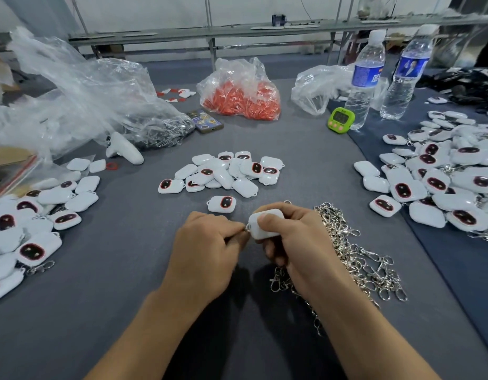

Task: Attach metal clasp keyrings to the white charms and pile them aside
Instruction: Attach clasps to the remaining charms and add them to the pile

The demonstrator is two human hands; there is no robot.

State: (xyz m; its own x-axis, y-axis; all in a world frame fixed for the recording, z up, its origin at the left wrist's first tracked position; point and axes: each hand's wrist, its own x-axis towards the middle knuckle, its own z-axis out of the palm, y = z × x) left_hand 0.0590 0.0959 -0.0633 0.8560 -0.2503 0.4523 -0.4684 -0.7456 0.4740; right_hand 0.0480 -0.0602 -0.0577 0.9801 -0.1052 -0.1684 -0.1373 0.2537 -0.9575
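My right hand [297, 239] grips a white charm [264, 224] back side up, just above the grey table. My left hand [210, 242] pinches a metal clasp keyring [247, 229] at the charm's left corner loop. A heap of loose silver clasps [355, 253] lies under and to the right of my right wrist. A pile of white charms with dark red-rimmed faces [226, 171] sits in the middle, with a single charm [222, 204] just in front of it. Charms with clasps lie piled at the left [31, 223] and right [451, 182].
Clear plastic bags [94, 102] crowd the left rear, one bag holding orange pieces [242, 97]. A phone [205, 121], a green timer [341, 119], two water bottles [364, 75] and a white controller [125, 149] stand behind the charms. The grey cloth table [127, 283] edge runs at right.
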